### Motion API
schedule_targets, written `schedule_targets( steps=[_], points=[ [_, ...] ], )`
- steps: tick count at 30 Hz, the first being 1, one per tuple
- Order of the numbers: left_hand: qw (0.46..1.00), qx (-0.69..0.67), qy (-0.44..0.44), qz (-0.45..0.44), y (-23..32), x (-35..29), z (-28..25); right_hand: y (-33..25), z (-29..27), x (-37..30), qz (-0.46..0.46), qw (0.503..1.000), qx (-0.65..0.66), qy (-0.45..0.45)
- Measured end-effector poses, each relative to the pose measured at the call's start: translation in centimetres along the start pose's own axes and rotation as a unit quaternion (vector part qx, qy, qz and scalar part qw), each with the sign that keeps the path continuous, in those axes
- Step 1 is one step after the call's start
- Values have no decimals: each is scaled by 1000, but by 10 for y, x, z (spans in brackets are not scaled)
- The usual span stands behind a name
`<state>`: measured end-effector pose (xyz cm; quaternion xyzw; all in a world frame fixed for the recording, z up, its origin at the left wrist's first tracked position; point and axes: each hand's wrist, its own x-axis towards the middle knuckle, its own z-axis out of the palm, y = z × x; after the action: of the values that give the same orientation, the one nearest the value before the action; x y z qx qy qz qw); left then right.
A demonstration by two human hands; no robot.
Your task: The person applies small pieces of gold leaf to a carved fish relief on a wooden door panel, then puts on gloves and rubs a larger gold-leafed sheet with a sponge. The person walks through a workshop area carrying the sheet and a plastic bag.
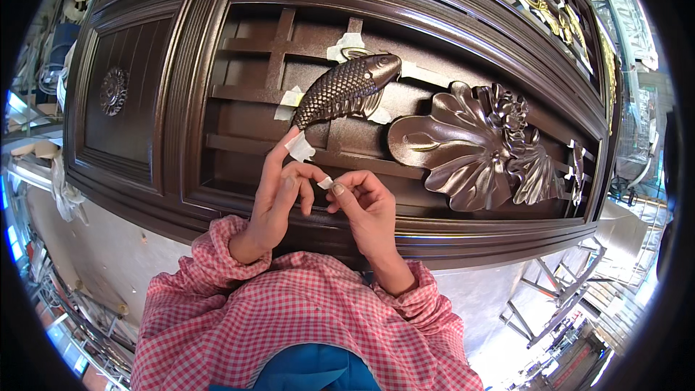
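A dark bronze carved fish [340, 87] lies on the brown lattice of a large framed panel, with pieces of whitish tape [346, 47] around it. My left hand [269, 206] is below its tail, the index finger stretched up to the tail end. A piece of white tape [300, 147] sits beside that finger; whether it sticks to finger or panel, I cannot tell. My right hand [371, 213] pinches a small scrap of white tape [325, 182] between thumb and fingers. The tip of a bent left finger reaches this scrap too.
A glossy lotus-leaf carving [470, 152] stands out from the panel on the right. At the left is a side panel with a round rosette [114, 91]. The moulded frame edge [463, 242] runs between me and the lattice. Gold-coloured ornaments [554, 11] show at upper right.
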<state>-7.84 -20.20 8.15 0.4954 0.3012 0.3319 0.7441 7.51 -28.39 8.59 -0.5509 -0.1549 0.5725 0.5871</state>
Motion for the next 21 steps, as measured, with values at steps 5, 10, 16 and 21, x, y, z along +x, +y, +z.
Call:
schedule_targets(
  steps=[5, 10, 16, 21],
  points=[
    [998, 40, 42, 13, -2, -12, -2, 5, 7, -5, -34, 993, -114, -11],
    [968, 188, 158, 52, 0, 2, -14, -2, 4, 10, -37, 994, -97, 13],
    [942, -258, 117, -183, 9, 14, -25, -2, -17, 49, 15, 996, -68, 58],
    [864, -454, 65, -209, 1, 21, -14, 10, -7, 48, 24, 994, 86, 67]
  ],
)
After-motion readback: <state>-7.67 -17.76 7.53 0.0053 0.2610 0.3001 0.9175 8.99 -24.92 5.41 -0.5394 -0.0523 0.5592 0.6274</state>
